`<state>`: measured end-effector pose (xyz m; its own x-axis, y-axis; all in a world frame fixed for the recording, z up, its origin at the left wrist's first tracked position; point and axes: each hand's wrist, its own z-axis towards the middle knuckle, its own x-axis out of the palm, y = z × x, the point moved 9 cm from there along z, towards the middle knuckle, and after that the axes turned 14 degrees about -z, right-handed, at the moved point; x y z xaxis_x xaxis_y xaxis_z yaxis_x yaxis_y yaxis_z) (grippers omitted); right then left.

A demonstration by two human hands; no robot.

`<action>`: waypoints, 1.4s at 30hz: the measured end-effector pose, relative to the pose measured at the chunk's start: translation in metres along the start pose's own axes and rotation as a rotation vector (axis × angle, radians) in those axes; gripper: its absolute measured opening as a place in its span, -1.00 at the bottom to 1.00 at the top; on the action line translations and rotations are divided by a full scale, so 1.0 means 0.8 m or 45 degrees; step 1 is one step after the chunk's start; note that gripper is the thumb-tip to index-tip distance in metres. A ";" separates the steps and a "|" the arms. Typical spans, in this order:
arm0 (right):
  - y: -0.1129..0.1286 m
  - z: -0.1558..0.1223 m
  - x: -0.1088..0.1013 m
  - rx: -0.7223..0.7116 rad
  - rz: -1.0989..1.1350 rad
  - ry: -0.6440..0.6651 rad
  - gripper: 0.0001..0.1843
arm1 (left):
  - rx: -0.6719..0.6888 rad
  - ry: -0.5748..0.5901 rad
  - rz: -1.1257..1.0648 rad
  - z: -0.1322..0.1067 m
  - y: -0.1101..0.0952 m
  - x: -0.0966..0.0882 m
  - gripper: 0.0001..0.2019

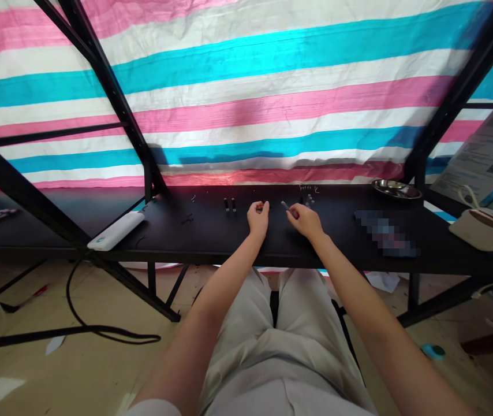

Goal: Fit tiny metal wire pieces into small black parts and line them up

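My right hand (309, 219) is closed around a small grey tube (287, 206), whose pale end points up and left. My left hand (258, 218) is closed in a pinch, its thumb and fingertips at a small dark piece that is too small to name. A short gap separates the two hands, both just above the black table (272, 242). To the left of them, two short black-and-white cylinders (230, 204) stand side by side. Several small grey pieces (309, 200) are just beyond my right hand, partly hidden by it.
A row of tiny pale bits (306, 188) lies farther back. Thin black strips (188, 219) lie at left, near a white power bank-like box (116, 230). At right are a round metal dish (396, 189), a blurred-out flat item (387, 234) and a cream pouch (484, 229). Black metal posts (116, 86) frame the table.
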<state>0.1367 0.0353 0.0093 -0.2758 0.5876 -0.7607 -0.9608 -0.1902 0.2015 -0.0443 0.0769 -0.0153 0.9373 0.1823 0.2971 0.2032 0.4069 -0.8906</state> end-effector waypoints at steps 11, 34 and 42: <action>-0.094 -0.021 -0.011 0.531 0.026 0.076 -0.78 | 0.026 0.619 0.606 -0.021 0.004 0.105 -0.82; -0.109 -0.025 0.008 0.692 -0.374 0.424 -0.69 | -0.101 0.656 1.142 -0.029 0.042 0.134 -0.78; -0.108 -0.023 0.007 0.657 -0.352 0.330 -0.66 | -0.158 0.702 1.154 -0.028 0.047 0.134 -0.70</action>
<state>0.2188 0.0410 -0.0240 -0.0631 0.3390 -0.9387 -0.9025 0.3820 0.1987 0.0698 0.0915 -0.0246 0.7454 -0.0716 -0.6627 -0.6356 0.2232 -0.7390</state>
